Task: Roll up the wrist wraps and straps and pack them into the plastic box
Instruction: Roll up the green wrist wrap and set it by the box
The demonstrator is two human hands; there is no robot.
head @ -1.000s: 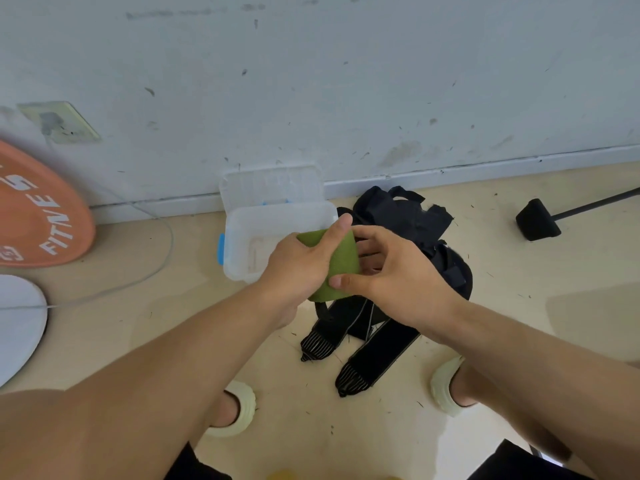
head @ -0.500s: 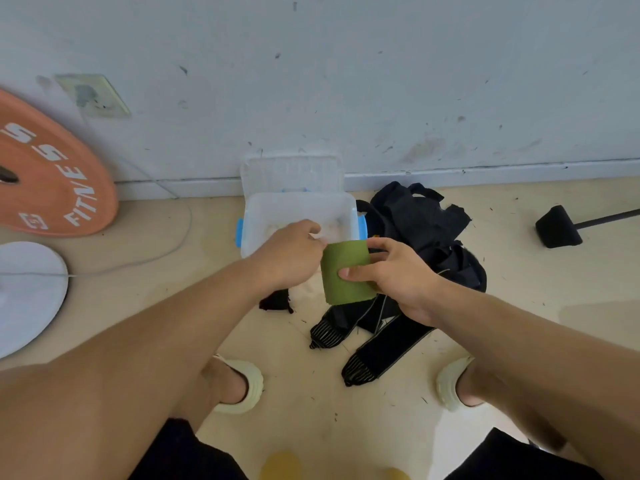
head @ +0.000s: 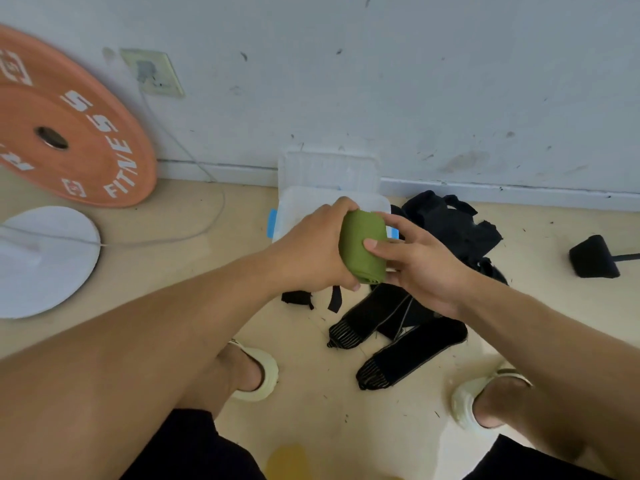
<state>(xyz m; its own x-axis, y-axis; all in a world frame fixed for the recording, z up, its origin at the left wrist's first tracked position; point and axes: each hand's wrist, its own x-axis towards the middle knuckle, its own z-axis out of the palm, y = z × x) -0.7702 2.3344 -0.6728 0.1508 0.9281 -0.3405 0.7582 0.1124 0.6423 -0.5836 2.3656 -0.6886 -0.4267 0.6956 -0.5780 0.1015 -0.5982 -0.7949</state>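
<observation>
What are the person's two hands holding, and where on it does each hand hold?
A rolled green wrap. The left hand grips its left side, fingers curled round it; the right hand holds its right side, thumb on the front.

Soft even daylight, faint shadows, slight motion blur, wide-angle edge distortion

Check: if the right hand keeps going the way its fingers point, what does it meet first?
The right hand points left: its fingers already rest on the green roll, with the left hand gripping the roll's other side. Depth beyond that is unclear.
</observation>
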